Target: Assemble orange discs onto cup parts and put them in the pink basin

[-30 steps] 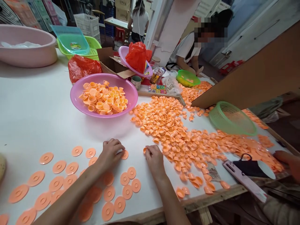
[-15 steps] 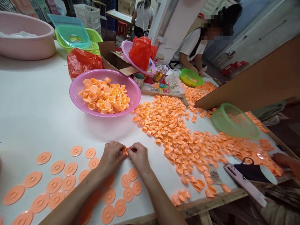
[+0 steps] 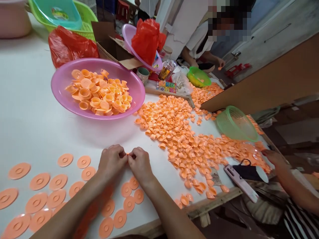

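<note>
Above the white table, my left hand [image 3: 111, 162] and my right hand [image 3: 140, 163] meet with fingertips pinched together. Between them shows a sliver of a small orange toy cup [image 3: 128, 153], mostly hidden by the fingers. Flat orange toy saucers [image 3: 40, 181] with a raised ring lie spread out left of and under my left forearm. Between my forearms lie several smaller-looking orange discs [image 3: 129, 203]. To the right of my hands spreads a large heap of loose orange toy cups [image 3: 171, 129]. Beyond my hands stands a pink bowl [image 3: 136, 94] holding cups and saucers.
Behind the bowl are a red plastic bag [image 3: 72, 46], a cardboard box [image 3: 106, 38] and green baskets. A green basket [image 3: 234, 124], a phone [image 3: 241, 183] and a black mask [image 3: 249, 171] lie at right. A co-worker's hand [image 3: 270, 157] reaches the heap; another person works behind.
The view has shifted, so the table things sit further left and higher. My fingertips have drawn closer round the cup, hiding more of it. The far co-worker has raised a hand from the green bowl.
</note>
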The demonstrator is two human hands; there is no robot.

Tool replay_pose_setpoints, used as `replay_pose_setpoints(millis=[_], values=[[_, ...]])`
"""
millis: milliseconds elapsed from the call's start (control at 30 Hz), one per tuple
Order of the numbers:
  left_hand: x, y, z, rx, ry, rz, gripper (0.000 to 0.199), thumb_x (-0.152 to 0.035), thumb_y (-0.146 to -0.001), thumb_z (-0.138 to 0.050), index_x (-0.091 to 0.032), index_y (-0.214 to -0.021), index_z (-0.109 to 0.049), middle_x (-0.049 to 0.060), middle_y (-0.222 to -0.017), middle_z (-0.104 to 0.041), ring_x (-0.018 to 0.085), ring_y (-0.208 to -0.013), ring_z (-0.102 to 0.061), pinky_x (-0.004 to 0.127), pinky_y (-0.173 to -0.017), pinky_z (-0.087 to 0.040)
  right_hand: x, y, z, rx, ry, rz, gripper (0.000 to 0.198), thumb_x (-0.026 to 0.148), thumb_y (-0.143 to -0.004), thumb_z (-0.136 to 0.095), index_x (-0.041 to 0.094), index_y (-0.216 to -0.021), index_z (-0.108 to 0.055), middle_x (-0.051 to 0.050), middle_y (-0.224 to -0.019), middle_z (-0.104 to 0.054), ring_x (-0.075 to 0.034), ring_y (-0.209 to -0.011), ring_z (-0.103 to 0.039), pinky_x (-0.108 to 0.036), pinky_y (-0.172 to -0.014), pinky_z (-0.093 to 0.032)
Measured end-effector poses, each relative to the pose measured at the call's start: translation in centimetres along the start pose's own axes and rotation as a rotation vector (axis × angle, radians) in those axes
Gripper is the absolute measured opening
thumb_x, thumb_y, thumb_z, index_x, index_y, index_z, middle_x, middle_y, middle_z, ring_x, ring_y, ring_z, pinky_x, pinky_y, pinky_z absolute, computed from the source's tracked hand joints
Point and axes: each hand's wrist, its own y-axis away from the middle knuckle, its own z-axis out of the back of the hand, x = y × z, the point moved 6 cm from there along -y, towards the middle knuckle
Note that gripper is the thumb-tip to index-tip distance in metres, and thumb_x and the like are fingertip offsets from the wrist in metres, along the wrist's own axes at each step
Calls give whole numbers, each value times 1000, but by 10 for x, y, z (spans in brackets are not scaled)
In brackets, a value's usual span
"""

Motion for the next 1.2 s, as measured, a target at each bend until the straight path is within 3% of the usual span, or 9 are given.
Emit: replay_pose_setpoints(millis=[267,433,533,633,733,833,900,1000,1200], values=[[-3,13,3,-86,1,-57,17,-21,-74,-53,-20,-57,-52,-1,-65,-60,16,-67,-54,28,-63,-38,-17,-8,20,25,-164,114,17,11,-80,-57,20,-70,-67,-2,-73,-62,-15,-67,-59,-24,-64,-46],[-29,-20,96,-477,67,-138,9,-26,-73,-61,-20,-66,-63,-2,-69,-65,15,-67,-59,27,-66,-44,-73,-11,94,-369,156,7,26,11,-78,-52,19,-94,-72,-9,-95,-61,-21,-80,-60,-33,-72,-48],[-39,-53,159,-665,-16,-108,8,-26,-73,-64,-19,-69,-67,1,-75,-68,18,-73,-62,30,-69,-46,-91,-11,105,-356,266,5,26,13,-79,-48,17,-88,-72,-10,-89,-59,-23,-79,-59,-35,-71,-48],[-47,-60,176,-716,-46,-189,18,-30,-77,-65,-19,-89,-72,5,-95,-70,20,-85,-63,33,-80,-48,-95,-7,107,-393,196,-17,21,18,-79,-49,16,-81,-70,-9,-81,-61,-22,-75,-58,-35,-70,-47],[-46,-30,132,-539,-34,-364,18,-31,-83,-62,-21,-95,-71,5,-97,-69,19,-85,-62,32,-79,-48,-90,7,102,-356,-49,-126,14,22,-76,-55,17,-76,-68,-5,-72,-64,-19,-67,-59,-31,-65,-48],[-33,18,41,18,20,-471,19,-24,-80,-65,-23,-97,-71,3,-91,-68,18,-83,-61,31,-75,-46,-73,31,76,-77,-345,-253,15,31,-77,-61,18,-73,-66,0,-58,-60,-15,-51,-55,-25,-50,-43],[-19,46,-6,220,-59,-456,29,-16,-73,-67,-25,-101,-71,4,-96,-68,20,-91,-59,34,-78,-43,-59,50,58,95,-458,-317,16,33,-77,-62,18,-72,-65,3,-53,-57,-12,-44,-52,-23,-44,-39],[-8,62,-40,276,-157,-426,30,-12,-71,-65,-28,-96,-71,3,-97,-65,22,-94,-56,37,-79,-35,-53,70,43,182,-510,-381,16,33,-77,-64,18,-72,-62,5,-52,-54,-11,-41,-50,-21,-40,-38],[-12,44,-38,169,-155,-338,28,-13,-74,-59,-26,-96,-70,4,-98,-62,21,-96,-53,39,-82,-30,-69,67,40,88,-509,-459,17,34,-75,-63,17,-73,-61,5,-50,-53,-11,-41,-49,-20,-36,-36]])
